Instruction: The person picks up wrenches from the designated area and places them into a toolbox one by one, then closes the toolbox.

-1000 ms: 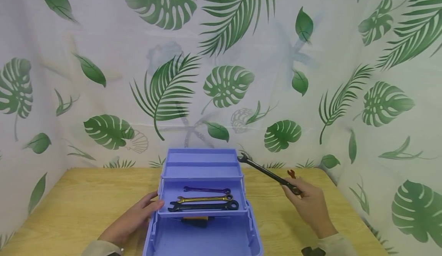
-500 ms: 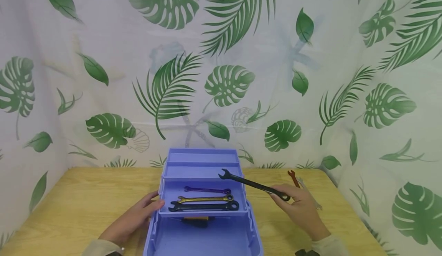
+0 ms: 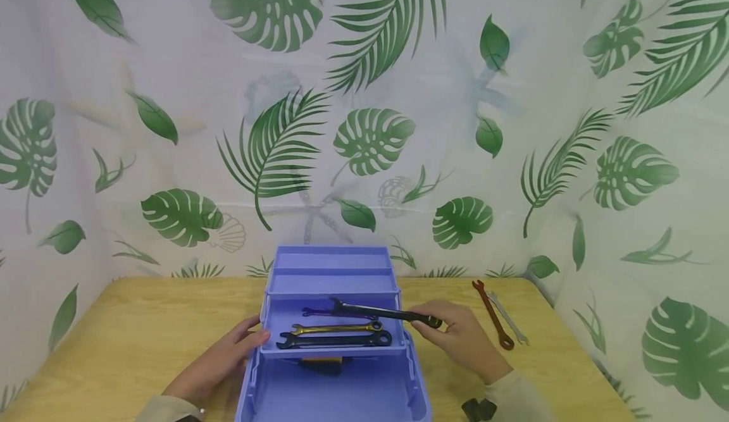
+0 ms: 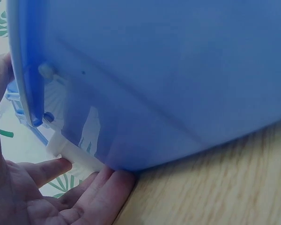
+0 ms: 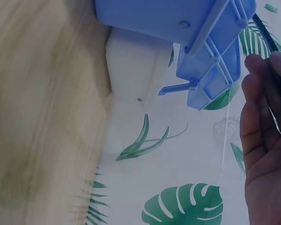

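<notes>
In the head view, my right hand [image 3: 462, 338] pinches a black combination wrench [image 3: 376, 312] near its ring end. Its open end reaches left over the upper tray [image 3: 270, 314] of a blue plastic toolbox [image 3: 324, 400]. Inside that tray lie a gold wrench [image 3: 336, 329], another black wrench [image 3: 336, 340] and a purple wrench [image 3: 315, 312], partly hidden behind the held one. My left hand [image 3: 219, 360] holds the toolbox's left side, thumb on the tray rim. From the left wrist view, its fingers [image 4: 107, 192] touch the box low down, near a white part [image 4: 75, 152].
A red wrench [image 3: 493, 316] and a silver wrench [image 3: 509, 319] lie on the wooden table [image 3: 569, 371] to the right. A yellow and black item [image 3: 321, 365] shows under the tray. Behind the table hangs a leaf-patterned curtain [image 3: 398, 61].
My right hand has carried the black wrench leftward and down, from right of the toolbox to over the tray. The red and silver wrenches have come into full view. The left hand stays put.
</notes>
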Available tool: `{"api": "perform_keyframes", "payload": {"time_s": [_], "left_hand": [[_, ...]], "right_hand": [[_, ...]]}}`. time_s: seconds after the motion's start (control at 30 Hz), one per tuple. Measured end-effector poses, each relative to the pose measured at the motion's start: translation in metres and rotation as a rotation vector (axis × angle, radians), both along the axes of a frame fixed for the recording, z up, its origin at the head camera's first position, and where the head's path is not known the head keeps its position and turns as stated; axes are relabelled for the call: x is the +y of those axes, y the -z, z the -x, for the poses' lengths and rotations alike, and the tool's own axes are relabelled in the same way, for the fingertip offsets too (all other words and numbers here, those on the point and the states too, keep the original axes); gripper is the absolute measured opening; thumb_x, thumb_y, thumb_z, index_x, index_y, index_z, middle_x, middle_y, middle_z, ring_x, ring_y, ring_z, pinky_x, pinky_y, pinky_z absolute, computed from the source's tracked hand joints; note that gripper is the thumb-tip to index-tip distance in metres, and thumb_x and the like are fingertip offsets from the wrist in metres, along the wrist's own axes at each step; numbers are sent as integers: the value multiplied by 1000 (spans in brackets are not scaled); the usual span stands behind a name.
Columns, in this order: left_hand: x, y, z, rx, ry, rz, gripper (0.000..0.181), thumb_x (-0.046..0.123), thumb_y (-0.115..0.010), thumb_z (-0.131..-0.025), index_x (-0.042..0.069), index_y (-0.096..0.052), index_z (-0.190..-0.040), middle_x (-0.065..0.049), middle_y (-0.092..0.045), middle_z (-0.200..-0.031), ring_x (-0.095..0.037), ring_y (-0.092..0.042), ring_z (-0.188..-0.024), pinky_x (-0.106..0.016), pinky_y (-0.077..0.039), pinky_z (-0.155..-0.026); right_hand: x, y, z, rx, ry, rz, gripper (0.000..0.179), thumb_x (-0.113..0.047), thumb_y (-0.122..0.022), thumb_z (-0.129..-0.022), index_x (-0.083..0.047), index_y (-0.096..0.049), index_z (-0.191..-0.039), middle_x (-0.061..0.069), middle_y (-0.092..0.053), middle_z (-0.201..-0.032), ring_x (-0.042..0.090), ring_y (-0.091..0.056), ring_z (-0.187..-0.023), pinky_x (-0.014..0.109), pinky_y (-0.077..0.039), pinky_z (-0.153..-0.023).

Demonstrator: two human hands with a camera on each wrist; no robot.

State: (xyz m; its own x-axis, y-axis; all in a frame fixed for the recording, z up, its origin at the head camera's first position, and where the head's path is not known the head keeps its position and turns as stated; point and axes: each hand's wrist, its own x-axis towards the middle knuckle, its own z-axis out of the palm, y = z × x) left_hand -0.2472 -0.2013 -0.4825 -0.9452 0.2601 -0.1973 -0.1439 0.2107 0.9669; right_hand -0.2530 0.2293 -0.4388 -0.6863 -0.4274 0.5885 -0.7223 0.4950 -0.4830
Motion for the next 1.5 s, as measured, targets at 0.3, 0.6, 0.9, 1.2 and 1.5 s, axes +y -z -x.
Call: {"api": "perform_keyframes", "payload": {"time_s": [0.3,0.6,0.9,1.2,1.5], "left_hand": [[-6,-1,1,6,-35,26,79,46,-58,-102,1,-28,-160,-27,-56,-142,-35,-64,-119,-53,-54,-100],[-5,1,-1,2,-3,-16,77,44,-56,-104,1,-26,-160,-29,-55,-141,-35,-65,-117,-50,-57,-95],[-4,0,-2,8,3,-39,75,43,-56,-104,4,-26,-160,-30,-54,-143,-36,-64,-119,-50,-57,-95],[-3,5,-1,35,-1,-38,73,39,-56,-104,1,-27,-160,-31,-53,-144,-35,-64,-119,-50,-57,-95],[0,5,0,17,-24,-9,75,46,-58,-102,5,-32,-159,-29,-54,-144,-36,-64,-119,-53,-57,-95]], "right_hand": [[-29,-8,10,41,-47,-73,20,-9,-79,-91,-16,-80,-109,-10,-72,-95,3,-60,-82,28,-53,-66],[-46,-6,14,7,-100,-98,20,-8,-80,-90,-14,-80,-109,-9,-71,-92,5,-56,-79,29,-52,-64],[-53,-11,11,-72,-68,-125,17,-14,-77,-93,-14,-80,-110,-9,-70,-91,3,-53,-76,29,-51,-63],[-58,-15,13,-5,-43,-248,15,-15,-77,-93,-14,-80,-108,-7,-76,-94,4,-56,-80,32,-48,-77],[-60,-11,13,71,27,-394,10,-19,-78,-93,-19,-82,-102,-11,-74,-94,11,-64,-94,41,-48,-86]]}}
